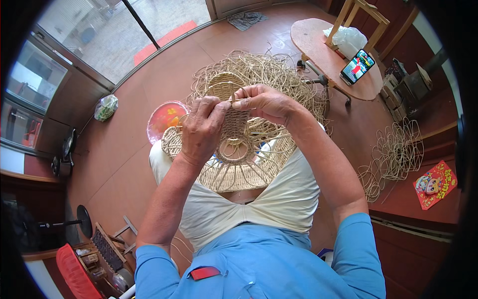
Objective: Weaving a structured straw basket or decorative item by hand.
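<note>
A tan woven piece [233, 119] stands upright between my hands, with bent rods and a rounded top. My left hand [203, 127] has its fingers curled on the piece's upper left edge. My right hand [266, 104] pinches it just beside them, thumb against a thin rod; some fingertips are hidden. Below, a small braided ring [234, 155] with spokes radiating from it joins a wide woven section [239, 180] lying across my thighs. Loose cord [259, 67] is heaped just beyond my knees.
A pink basin [158, 129] sits left of the cord. At upper right, an oval board on casters [308, 37] holds a phone [357, 67], a white bag and a wooden frame. Coiled cord [393, 154] lies right, glass doors upper left, a red crate [72, 269] lower left.
</note>
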The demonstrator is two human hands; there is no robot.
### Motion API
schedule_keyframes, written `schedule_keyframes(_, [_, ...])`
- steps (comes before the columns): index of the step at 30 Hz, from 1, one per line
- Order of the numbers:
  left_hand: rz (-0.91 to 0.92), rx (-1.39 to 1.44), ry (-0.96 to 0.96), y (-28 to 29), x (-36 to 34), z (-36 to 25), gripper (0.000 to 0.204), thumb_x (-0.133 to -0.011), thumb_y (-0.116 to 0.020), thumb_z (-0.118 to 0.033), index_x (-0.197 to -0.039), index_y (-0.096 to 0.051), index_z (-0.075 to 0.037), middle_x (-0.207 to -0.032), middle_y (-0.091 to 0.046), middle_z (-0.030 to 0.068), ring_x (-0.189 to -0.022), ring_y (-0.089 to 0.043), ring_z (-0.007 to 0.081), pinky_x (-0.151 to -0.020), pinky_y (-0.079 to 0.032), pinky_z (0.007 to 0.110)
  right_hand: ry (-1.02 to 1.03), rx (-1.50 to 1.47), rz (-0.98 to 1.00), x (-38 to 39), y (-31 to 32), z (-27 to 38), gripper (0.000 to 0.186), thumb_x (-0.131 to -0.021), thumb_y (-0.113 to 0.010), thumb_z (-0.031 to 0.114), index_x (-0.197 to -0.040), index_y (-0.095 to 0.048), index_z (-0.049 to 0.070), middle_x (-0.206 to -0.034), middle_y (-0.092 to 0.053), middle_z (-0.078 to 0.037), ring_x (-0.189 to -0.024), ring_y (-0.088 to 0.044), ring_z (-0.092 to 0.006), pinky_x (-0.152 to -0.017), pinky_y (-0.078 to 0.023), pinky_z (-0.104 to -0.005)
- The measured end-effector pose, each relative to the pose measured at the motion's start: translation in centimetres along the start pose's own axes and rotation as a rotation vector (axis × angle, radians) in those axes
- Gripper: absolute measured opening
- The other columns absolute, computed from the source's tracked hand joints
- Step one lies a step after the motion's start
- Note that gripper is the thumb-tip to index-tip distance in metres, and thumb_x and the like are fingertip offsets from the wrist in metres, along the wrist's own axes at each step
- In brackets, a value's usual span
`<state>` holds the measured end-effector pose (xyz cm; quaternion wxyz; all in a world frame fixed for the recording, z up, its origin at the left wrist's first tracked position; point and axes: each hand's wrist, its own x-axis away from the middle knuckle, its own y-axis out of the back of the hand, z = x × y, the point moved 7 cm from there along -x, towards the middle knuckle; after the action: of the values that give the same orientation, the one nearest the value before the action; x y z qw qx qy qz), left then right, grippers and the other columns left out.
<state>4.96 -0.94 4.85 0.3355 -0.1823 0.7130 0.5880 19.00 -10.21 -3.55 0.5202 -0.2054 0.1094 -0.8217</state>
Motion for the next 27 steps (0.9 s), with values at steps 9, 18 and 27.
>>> schedule_keyframes(9, [-0.067,-0.057,0.085,-0.7,0.3,-1.0,0.033,-0.081,-0.067,0.003,-0.113,-0.069,-0.004,-0.102,-0.064,0.0116,-0.095,-0.065,0.03,-0.083,-0.056,0.042,-0.041,0.139,-0.009,0.1,0.4,0.7,0.02,-0.092,-0.08,0.008,-0.11,-0.07,0.005,-0.099,-0.072,-0.002,-0.093,-0.069,-0.0114,-0.087,-0.058,-0.0303])
schedule_keyframes(18, [0.098,0.014,0.167,0.2,-2.1,-0.6,0.007,-0.093,-0.069,-0.008,-0.099,-0.065,-0.007,-0.099,-0.062,0.0114,-0.095,-0.064,0.0316,-0.079,-0.052,0.044,-0.027,0.273,-0.032,0.4,-0.3,1.1,0.032,-0.089,-0.083,0.014,-0.117,-0.069,0.007,-0.102,-0.068,-0.001,-0.093,-0.065,-0.0121,-0.08,-0.054,-0.0286])
schedule_keyframes(27, [0.265,0.022,0.129,-0.7,-2.9,0.0,0.008,-0.095,-0.062,-0.004,-0.101,-0.056,-0.006,-0.097,-0.056,0.0137,-0.093,-0.059,0.0357,-0.077,-0.048,0.047,0.042,0.119,-0.03,0.0,-0.1,0.0,0.023,-0.089,-0.084,0.011,-0.107,-0.07,0.008,-0.091,-0.068,0.004,-0.083,-0.065,-0.0074,-0.075,-0.053,-0.0268])
